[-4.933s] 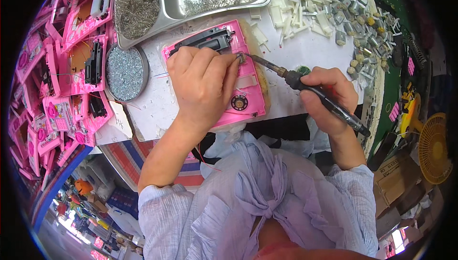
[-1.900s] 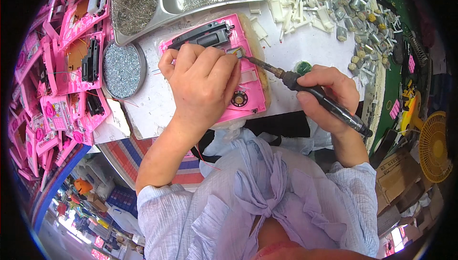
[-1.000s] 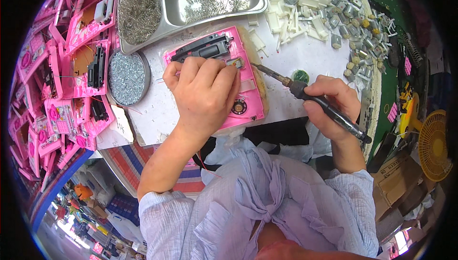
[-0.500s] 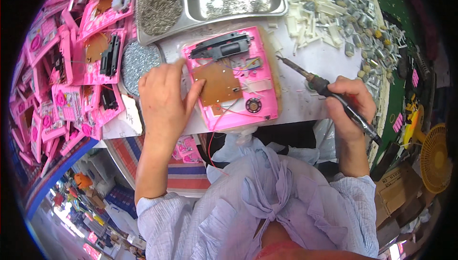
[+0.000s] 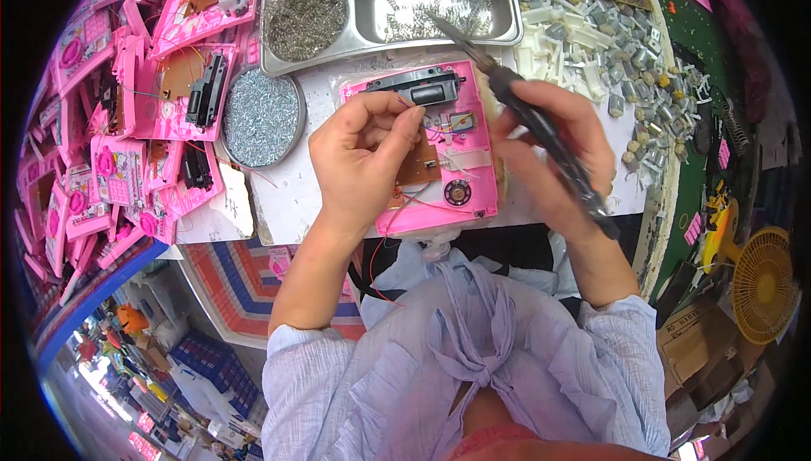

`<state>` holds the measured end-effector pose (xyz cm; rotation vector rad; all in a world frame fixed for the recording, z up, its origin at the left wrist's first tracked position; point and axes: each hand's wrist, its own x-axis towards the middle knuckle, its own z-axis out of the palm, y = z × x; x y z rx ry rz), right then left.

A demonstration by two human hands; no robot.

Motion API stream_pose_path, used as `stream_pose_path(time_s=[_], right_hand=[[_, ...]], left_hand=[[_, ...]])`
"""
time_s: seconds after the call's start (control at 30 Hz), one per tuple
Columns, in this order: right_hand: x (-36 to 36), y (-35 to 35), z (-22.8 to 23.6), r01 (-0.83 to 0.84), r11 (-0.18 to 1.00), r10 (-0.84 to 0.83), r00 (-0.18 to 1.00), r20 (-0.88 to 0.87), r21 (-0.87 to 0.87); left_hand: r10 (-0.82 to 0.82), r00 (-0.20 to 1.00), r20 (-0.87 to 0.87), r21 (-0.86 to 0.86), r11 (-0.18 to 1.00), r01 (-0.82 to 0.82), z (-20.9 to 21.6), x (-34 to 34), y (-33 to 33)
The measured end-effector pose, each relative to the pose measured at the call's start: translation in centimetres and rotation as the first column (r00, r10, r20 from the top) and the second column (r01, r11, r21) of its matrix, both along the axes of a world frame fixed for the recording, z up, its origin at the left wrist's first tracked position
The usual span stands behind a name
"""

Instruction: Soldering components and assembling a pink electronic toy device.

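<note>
A pink plastic toy housing (image 5: 439, 218) lies open on the white table in front of me. It carries a black battery holder (image 5: 418, 87), a brown circuit board (image 5: 416, 170), a small metal motor (image 5: 460, 121) and a round black speaker (image 5: 457, 193). Over the board, my left hand (image 5: 359, 144) is closed, thumb and forefinger pinching what looks like a thin wire near the battery holder. My right hand (image 5: 562, 148) grips a black soldering iron (image 5: 549, 136), raised over the housing's right side, its tip pointing up and left. The left hand hides part of the board.
Pink housings (image 5: 127, 178) are piled at the left. A round dish of small screws (image 5: 263, 119) sits beside them. At the back stands a metal tray (image 5: 517, 26) with small metal parts. Loose motors (image 5: 646, 93) and white plastic pieces (image 5: 549, 47) lie at the right.
My left hand has moved right, from the housing's left edge to over the board, and now pinches. The soldering iron has swung up and left in my right hand, toward the housing.
</note>
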<state>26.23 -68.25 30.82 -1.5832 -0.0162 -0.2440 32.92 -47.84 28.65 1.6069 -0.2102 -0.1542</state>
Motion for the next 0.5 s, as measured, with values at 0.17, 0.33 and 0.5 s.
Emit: stream_pose_path(time_s=[0.17,0.33,0.5], right_hand=[[2.8,2.1,0.0,-0.072,0.985,0.077,0.997,0.024,-0.159],[4.0,2.9,-0.2,-0.111,0.974,0.119,0.992,0.03,-0.195],[4.3,3.5,-0.7,-0.062,0.972,0.076,0.996,0.053,-0.225]], left_hand=[[-0.02,0.999,-0.027,0.026,0.999,0.021,0.0,-0.2,0.3],[-0.041,0.996,0.081,0.116,0.993,0.031,0.1,0.0,0.5],[-0.095,0.973,0.211,0.247,0.968,0.041,-0.1,0.3,0.7]])
